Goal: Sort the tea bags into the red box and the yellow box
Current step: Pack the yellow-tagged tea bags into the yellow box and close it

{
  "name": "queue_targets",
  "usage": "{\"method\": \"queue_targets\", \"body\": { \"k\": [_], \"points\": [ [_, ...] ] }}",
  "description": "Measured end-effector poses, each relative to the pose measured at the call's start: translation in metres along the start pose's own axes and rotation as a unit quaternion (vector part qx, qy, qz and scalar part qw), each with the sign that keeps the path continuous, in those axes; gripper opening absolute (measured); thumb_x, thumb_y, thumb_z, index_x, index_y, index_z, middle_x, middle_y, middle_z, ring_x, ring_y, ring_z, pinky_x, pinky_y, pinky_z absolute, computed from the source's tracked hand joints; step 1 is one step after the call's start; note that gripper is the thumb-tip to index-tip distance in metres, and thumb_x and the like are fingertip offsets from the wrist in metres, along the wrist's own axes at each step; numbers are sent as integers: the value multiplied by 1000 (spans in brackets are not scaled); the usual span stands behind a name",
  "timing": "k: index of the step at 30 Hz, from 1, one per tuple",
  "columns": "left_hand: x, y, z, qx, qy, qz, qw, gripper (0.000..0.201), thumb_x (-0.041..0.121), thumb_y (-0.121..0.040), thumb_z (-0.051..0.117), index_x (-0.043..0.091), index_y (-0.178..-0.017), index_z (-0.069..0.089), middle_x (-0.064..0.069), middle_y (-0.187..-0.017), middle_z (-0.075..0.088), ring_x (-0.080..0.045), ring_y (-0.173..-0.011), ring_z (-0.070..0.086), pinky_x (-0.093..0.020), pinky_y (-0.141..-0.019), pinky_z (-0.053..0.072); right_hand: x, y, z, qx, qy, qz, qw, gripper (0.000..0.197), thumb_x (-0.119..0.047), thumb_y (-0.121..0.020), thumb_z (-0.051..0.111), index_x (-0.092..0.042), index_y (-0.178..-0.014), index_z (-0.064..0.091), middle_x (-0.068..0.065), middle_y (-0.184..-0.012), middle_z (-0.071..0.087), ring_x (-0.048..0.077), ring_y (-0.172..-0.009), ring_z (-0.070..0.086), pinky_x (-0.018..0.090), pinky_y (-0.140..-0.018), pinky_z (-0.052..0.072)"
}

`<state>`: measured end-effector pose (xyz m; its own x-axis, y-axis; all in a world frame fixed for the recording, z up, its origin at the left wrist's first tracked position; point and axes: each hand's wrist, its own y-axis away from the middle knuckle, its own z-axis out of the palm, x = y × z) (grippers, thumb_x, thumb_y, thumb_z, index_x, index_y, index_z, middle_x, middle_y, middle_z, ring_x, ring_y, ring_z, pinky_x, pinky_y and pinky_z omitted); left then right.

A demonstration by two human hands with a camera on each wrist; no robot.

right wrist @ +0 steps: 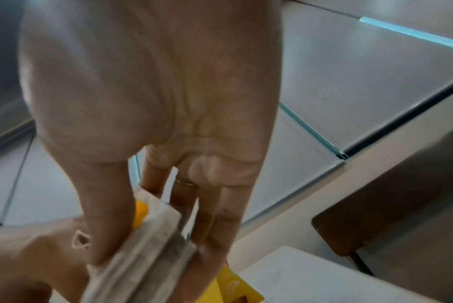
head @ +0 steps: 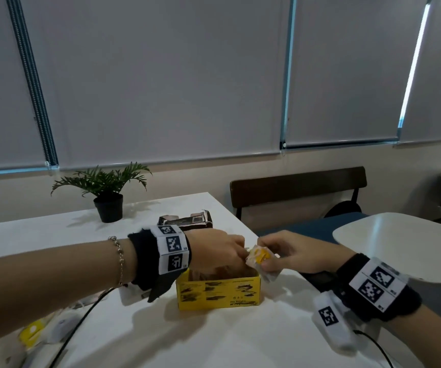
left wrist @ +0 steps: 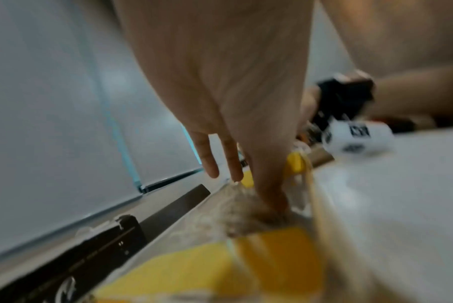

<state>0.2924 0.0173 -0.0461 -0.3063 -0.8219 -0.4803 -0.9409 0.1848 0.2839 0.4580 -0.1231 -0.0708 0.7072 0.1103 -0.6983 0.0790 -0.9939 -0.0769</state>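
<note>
Right hand over the near right corner of the yellow box, thumb and fingers pinching a small stack of tea bags with white wrappers and yellow marks; same stack seen edge-on in the right wrist view, clamped between thumb and fingers. Left hand reaching down into the open top of the yellow box, fingertips out of sight behind the rim; in the left wrist view, two fingers straight and free, another pressed down onto clear-wrapped tea bags inside the box; whether anything is pinched there, cannot tell. Dark box with open flaps just behind the yellow one, colour hard to tell. More tea bags loose at the near left edge of the white table. Potted plant at the far side of the table, well apart from the boxes. Dark bench back beyond the table on the right
</note>
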Motion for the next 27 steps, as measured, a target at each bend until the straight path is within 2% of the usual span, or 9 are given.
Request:
{"method": "queue_targets", "body": {
  "k": [3, 8, 13, 18, 20, 25, 27],
  "points": [
    [1, -7, 5, -30, -24, 16, 999, 49, 8, -92, 55, 12, -140, 45, -7, -140, 48, -25, -129, 33, -38, -94, 47, -2, -2, -2, -19, 54, 4, 998, 16, -32, -91, 65, -16, -92, 63, 9, -94, 65, 26, -92, 63, 49, -85, 52],
    [-3, -14, 18, -21, -24, 44, 999, 51, 7, -94, 53, 13, -143, 42, -6, -148, 42, -24, -138, 30, -38, -97, 46, -3, -5, -7, -28, 89, 22, 995, 17, -31, -91, 65, -16, -97, 65, 7, -97, 67, 25, -93, 63, 46, -88, 52],
    [-7, -18, 28, 18, -42, 66, 997, 42, 10, -94, 56, 14, -135, 51, -4, -140, 50, -23, -131, 41, -39, -91, 51, 0, -4, -7, -21, 86, 23, 996, 17, -29, -92, 65, -13, -96, 65, 8, -95, 66, 25, -91, 62, 38, -82, 52],
    [-8, -18, 32, 33, -51, 73, 995, 40, 13, -94, 56, 16, -134, 54, 0, -137, 53, -20, -128, 43, -38, -97, 47, 4, -6, -7, -18, 84, 22, 996, 25, -34, -91, 64, -10, -99, 64, 13, -97, 65, 32, -93, 61, 49, -85, 50],
    [-7, -17, 34, 38, -51, 69, 996, 40, 14, -95, 55, 17, -134, 53, 2, -139, 52, -19, -129, 41, -36, -98, 46, 6, -8, -8, -20, 84, 24, 996, 26, -35, -91, 64, -10, -100, 64, 13, -98, 65, 32, -93, 61, 49, -85, 49],
    [-1, -16, 35, 55, -41, 48, 996, 38, 12, -95, 54, 16, -133, 54, 2, -138, 52, -21, -124, 47, -36, -88, 50, -4, -19, -19, -58, 112, 34, 991, 24, -33, -92, 65, -12, -104, 65, 9, -102, 68, 25, -95, 64, 49, -90, 51],
    [-1, -16, 36, 59, -27, 37, 997, 38, 11, -92, 57, 14, -130, 56, -1, -137, 53, -23, -123, 49, -38, -92, 50, -11, -27, -26, -48, 118, 19, 992, 24, -30, -92, 65, -8, -103, 65, 11, -103, 68, 25, -95, 63, 46, -90, 51]
  ]
}}
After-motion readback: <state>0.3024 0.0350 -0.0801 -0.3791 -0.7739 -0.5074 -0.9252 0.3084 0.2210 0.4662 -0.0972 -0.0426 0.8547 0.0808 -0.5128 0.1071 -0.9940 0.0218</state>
